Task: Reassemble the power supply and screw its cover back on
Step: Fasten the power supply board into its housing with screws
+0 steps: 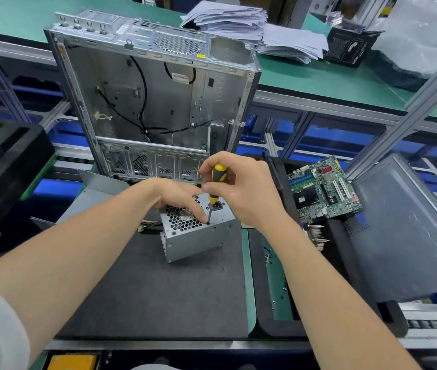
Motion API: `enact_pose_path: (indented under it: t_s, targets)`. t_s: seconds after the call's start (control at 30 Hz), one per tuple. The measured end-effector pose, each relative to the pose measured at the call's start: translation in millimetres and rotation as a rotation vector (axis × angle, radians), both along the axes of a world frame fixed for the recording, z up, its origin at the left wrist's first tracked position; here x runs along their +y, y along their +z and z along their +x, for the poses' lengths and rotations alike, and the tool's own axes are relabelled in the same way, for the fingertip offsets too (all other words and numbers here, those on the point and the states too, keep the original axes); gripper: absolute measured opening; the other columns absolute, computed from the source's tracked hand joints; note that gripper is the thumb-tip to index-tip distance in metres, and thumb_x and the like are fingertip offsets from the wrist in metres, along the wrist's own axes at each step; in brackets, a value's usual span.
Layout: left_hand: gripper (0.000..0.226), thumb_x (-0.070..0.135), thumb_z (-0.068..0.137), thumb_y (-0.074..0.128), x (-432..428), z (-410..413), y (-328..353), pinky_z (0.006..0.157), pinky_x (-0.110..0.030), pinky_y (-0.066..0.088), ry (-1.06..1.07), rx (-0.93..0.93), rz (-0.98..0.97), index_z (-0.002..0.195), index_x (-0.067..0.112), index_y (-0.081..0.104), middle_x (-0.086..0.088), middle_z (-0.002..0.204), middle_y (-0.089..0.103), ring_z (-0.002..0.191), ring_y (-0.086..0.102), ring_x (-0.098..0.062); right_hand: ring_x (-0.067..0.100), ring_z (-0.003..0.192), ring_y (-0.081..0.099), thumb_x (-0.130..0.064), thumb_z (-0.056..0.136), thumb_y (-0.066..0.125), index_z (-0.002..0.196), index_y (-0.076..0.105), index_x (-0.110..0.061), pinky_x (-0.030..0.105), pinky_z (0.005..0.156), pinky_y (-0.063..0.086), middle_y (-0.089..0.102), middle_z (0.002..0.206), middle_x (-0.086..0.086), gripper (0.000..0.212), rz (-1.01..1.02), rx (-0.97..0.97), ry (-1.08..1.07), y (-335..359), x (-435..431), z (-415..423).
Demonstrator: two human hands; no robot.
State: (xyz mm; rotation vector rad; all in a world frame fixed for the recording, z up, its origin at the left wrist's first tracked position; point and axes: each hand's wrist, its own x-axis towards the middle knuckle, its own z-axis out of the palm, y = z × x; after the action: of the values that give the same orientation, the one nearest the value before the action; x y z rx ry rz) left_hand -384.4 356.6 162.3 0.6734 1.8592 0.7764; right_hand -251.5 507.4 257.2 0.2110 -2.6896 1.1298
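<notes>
My right hand [238, 190] pinches the screwdriver [216, 186]; below it my left hand [178, 200] presses the power supply [198, 236], probably stiff, weighty; I'd hold its sides.

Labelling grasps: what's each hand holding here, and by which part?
The right hand grips the screwdriver by its yellow-black handle; the left hand holds nothing, fingers resting on the power supply.

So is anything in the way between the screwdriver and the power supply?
Nothing visible. The screwdriver, in the right hand, has its tip at a hole on top of the power supply. The left hand rests there too, one fingertip beside the shaft, not under it.
</notes>
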Motion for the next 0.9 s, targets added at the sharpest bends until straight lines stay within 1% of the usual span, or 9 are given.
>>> enact_pose_path:
  t_s: [0.07,0.17,0.23,0.33,0.47,0.57,0.7,0.77,0.9]
  targets:
    - [0.064,0.037,0.068,0.086,0.9,1.2,2.2,0.094,-0.023,0.037,0.011,-0.008,-0.015,0.122,0.042,0.051,0.016,0.137,0.049,0.129,0.041,-0.010,0.014,0.080,0.071,-0.023,0.081,0.087,0.099,0.073,-0.027,0.026,0.086,0.056,0.073,0.081,-0.009,0.024,-0.031,0.035,-0.124,-6.1,-5.3,3.1]
    - [0.056,0.038,0.068,0.084,1.9,0.4,3.0,0.090,-0.020,0.036,0.017,-0.020,-0.034,0.114,0.045,0.053,0.023,0.127,0.049,0.127,0.041,-0.009,0.012,0.077,0.069,-0.032,0.079,0.090,0.098,0.072,-0.027,-0.001,0.082,0.034,0.073,0.079,-0.008,0.027,-0.015,0.093,-0.279,-12.0,-11.3,6.3]
    - [0.057,0.039,0.068,0.085,1.9,-0.2,2.7,0.102,-0.025,0.033,0.005,-0.017,-0.035,0.115,0.047,0.053,0.028,0.128,0.048,0.132,0.038,-0.010,0.011,0.078,0.070,-0.033,0.081,0.088,0.105,0.073,-0.027,0.006,0.082,0.044,0.073,0.082,-0.008,0.028,-0.018,0.083,-0.242,-10.6,-11.0,7.1]
    - [0.088,0.047,0.059,0.089,0.7,-1.2,0.7,0.125,-0.045,0.017,0.010,0.032,-0.039,0.134,0.045,0.045,0.018,0.155,0.035,0.147,0.025,-0.013,0.004,0.092,0.068,-0.022,0.093,0.077,0.126,0.070,-0.026,0.030,0.089,0.058,0.073,0.103,-0.008,0.034,0.014,0.012,0.003,-2.2,-2.0,5.0]
    - [0.102,0.052,0.050,0.092,0.3,0.7,-1.1,0.124,-0.052,0.023,0.044,0.063,-0.015,0.142,0.043,0.049,0.014,0.159,0.038,0.150,0.029,-0.018,0.009,0.129,0.060,0.006,0.099,0.059,0.141,0.061,-0.018,0.030,0.105,0.053,0.064,0.136,-0.006,0.048,-0.027,-0.161,0.414,11.6,13.0,-1.0]
    - [0.083,0.048,0.054,0.094,-2.1,-0.8,-3.3,0.123,-0.050,0.024,0.104,0.049,0.009,0.124,0.055,0.049,0.019,0.150,0.037,0.146,0.028,-0.016,0.015,0.120,0.065,0.013,0.097,0.058,0.130,0.066,-0.015,0.034,0.100,0.056,0.069,0.124,-0.003,0.044,-0.029,-0.166,0.466,13.0,12.8,-5.7]
    - [0.127,0.051,0.058,0.091,-1.6,-1.3,-0.7,0.128,-0.049,0.013,0.019,0.039,-0.013,0.161,0.040,0.017,0.013,0.169,0.017,0.156,0.014,-0.016,0.016,0.103,0.072,0.012,0.094,0.062,0.117,0.069,-0.016,0.036,0.089,0.061,0.073,0.101,-0.001,0.037,-0.061,-0.098,0.312,5.2,9.8,-7.2]
    - [0.120,0.050,0.060,0.090,-0.7,0.1,1.7,0.128,-0.048,0.015,0.006,0.027,-0.014,0.159,0.039,0.022,0.013,0.167,0.024,0.154,0.018,-0.014,0.013,0.095,0.074,0.007,0.091,0.070,0.113,0.070,-0.018,0.032,0.086,0.062,0.073,0.096,-0.002,0.034,-0.053,-0.066,0.248,2.4,9.1,-7.7]
    - [0.070,0.039,0.067,0.087,0.0,2.0,2.8,0.117,-0.042,0.037,0.010,-0.012,-0.010,0.126,0.044,0.050,0.008,0.154,0.046,0.140,0.041,-0.016,0.013,0.081,0.071,-0.007,0.082,0.085,0.104,0.071,-0.019,0.025,0.078,0.060,0.073,0.086,-0.002,0.029,-0.067,0.019,0.075,-2.4,6.5,-5.8]
